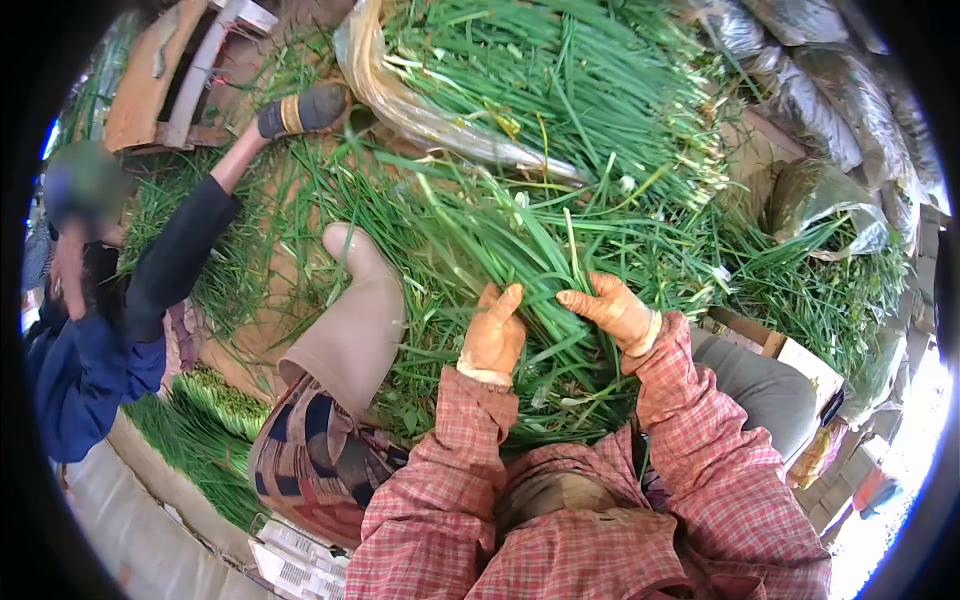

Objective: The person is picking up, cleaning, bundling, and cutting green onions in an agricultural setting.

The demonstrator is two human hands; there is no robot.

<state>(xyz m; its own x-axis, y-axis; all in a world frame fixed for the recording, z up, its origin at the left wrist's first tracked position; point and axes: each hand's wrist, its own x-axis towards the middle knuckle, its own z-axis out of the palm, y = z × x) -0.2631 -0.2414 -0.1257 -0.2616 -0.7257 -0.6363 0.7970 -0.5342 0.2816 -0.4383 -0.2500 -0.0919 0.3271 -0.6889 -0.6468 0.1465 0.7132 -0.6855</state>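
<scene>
Long green stalks with flat leaves form a loose bunch between my hands, in the middle of the view. My left hand, in a stained orange glove, closes on the bunch's left side with thumb up. On the right side my right hand, gloved the same way, pinches some of the stalks between thumb and fingers. Beyond them lies a large heap of green stalks, with clear plastic sheeting along its left edge. More loose stalks cover the ground around and under my hands.
Another person in blue sits at the left, one leg stretched toward the heap. A pale boot stands left of my hands. Filled plastic bags are stacked at the upper right. Wooden boards lie at the upper left.
</scene>
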